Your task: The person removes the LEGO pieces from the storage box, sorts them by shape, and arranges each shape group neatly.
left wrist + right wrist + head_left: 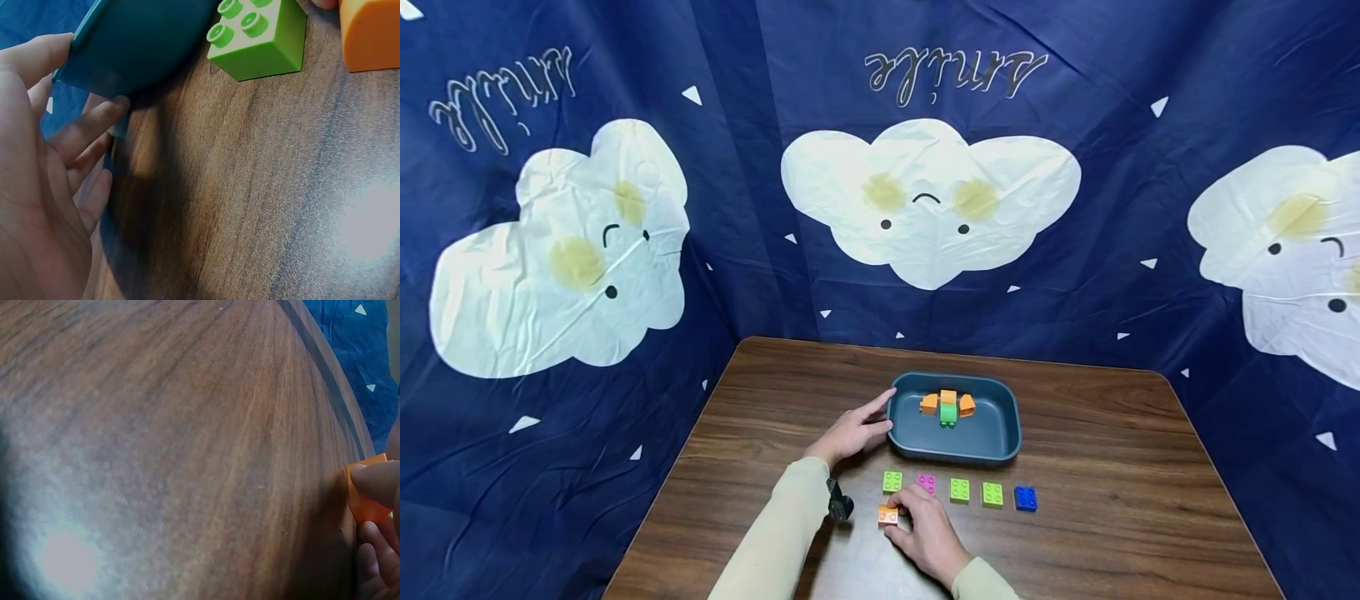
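Note:
Fingers of my left hand [850,433] touch the left end of a dark teal bin [955,457]; they are mostly straight. Inside the bin lie several orange blocks [929,404] around a green block [948,413]. My right hand [928,533] pinches an orange block [887,516] between thumb and fingers, low over the table in front of the bin. Behind that hand, a pink block [927,482] is partly covered. A lime-green block [262,44] sits close to the bin in the left wrist view.
The pink block is part of a row along the bin's front, with lime-green blocks [959,490] and a blue block [1026,498] at the right end. A wooden table [1112,467] carries everything. Dark blue cloth [737,208] with cloud prints hangs around it.

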`<state>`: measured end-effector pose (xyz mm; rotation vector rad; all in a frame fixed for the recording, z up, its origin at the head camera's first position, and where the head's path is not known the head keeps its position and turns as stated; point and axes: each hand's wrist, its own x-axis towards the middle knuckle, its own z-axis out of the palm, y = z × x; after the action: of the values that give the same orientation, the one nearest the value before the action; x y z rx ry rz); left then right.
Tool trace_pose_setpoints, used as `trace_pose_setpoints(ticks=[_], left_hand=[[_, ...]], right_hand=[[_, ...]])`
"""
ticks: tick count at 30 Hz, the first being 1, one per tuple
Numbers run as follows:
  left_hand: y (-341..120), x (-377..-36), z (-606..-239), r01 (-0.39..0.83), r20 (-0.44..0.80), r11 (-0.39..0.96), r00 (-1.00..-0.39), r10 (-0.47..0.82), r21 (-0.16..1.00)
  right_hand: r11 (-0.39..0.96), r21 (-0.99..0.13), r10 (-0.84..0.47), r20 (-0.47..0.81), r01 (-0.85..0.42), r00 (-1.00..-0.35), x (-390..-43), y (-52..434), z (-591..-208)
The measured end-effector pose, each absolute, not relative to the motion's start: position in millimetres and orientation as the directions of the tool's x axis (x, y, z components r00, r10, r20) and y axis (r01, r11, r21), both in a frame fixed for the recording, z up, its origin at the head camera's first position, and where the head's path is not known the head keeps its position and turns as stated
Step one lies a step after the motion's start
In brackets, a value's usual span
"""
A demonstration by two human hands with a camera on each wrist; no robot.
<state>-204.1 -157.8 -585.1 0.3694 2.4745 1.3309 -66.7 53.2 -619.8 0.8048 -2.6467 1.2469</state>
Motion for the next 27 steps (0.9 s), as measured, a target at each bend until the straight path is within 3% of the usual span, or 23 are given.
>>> trace_pose_setpoints(ticks=[13,19,27], left_hand=[[-156.8,-204.2,-585.4,0.091,-0.133,0.54,-0.923,0.361,0.837],[-157.3,-204.6,-586.1,0.083,-0.141,0.544,-0.923,0.358,0.835],[-158.5,-206.6,-589.2,0.073,-0.152,0.539,-0.92,0.361,0.839]], right_hand=[[0.517,-0.683,-0.406,0.335,-0.516,-0.85,-64.0,54.5,-617.9],[0.507,-0.712,-0.421,0.287,-0.485,-0.861,-59.3,66.5,-597.4],[0.564,-0.659,-0.376,0.331,-0.497,-0.866,-62.8,88.6,-568.9]])
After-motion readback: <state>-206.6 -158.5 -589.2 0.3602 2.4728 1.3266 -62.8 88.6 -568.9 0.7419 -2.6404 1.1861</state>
